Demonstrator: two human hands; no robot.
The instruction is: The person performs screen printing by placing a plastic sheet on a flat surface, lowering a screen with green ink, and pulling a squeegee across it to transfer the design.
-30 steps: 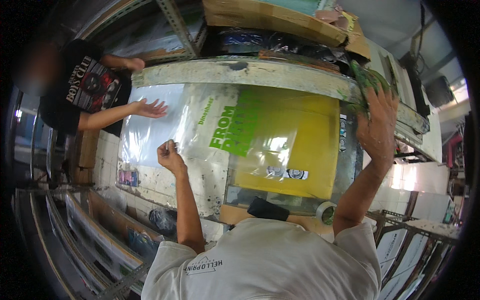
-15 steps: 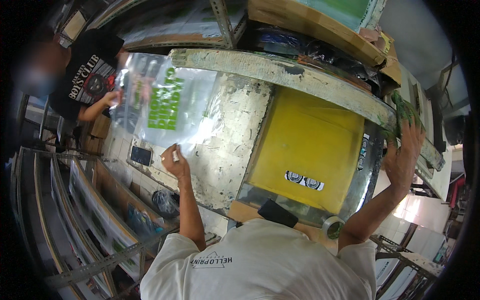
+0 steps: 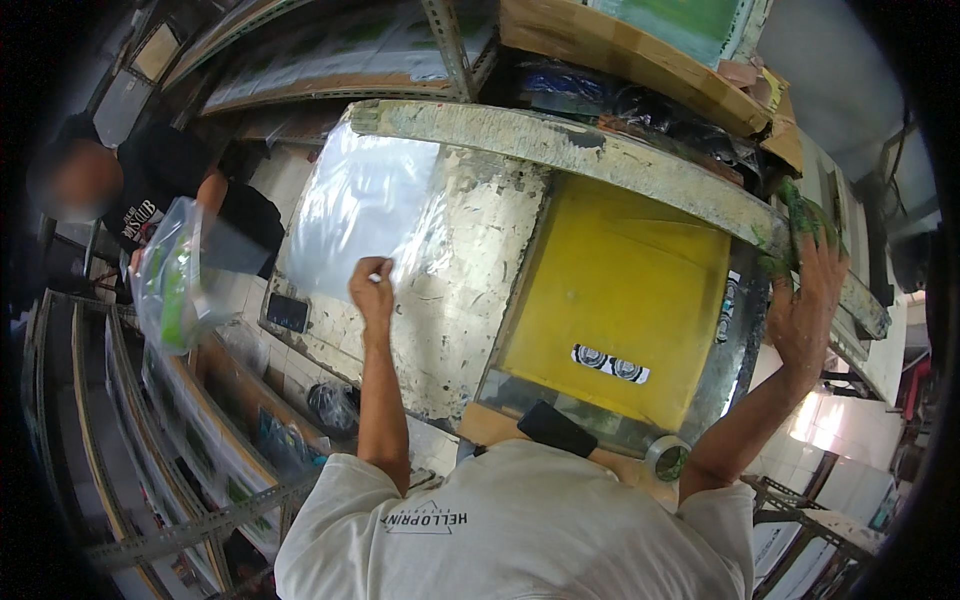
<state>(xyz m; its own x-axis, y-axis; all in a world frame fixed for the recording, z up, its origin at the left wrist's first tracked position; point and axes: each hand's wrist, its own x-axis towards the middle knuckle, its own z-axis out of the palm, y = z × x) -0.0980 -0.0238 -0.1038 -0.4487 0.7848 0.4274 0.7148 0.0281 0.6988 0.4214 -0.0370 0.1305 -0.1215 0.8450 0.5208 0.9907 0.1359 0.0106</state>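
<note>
My left hand [image 3: 372,288] is closed, fingers curled into a pinch, over the near edge of a clear plastic sheet [image 3: 365,205]. Something small and whitish shows at its fingers; I cannot make out what. The sheet lies on a worn, paint-chipped pale tabletop [image 3: 455,330]. My right hand [image 3: 808,300] lies with fingers stretched out on a green-stained lump [image 3: 803,215] at the right end of a paint-crusted beam [image 3: 600,155]. Between my arms is a yellow screen-like panel [image 3: 610,290], bearing a black-and-white printed strip [image 3: 610,363].
A co-worker [image 3: 165,185] at the left holds a clear plastic sheet with green print [image 3: 172,285]. A phone [image 3: 287,312] lies on the table's left corner. Near me are a black flat object [image 3: 557,428] and a tape roll [image 3: 666,456]. Racks [image 3: 180,420] stand lower left.
The green-printed sheet has left the table and is now in the co-worker's hands, farther left. A plain clear sheet shows in its place. My left hand has moved slightly right and away from me.
</note>
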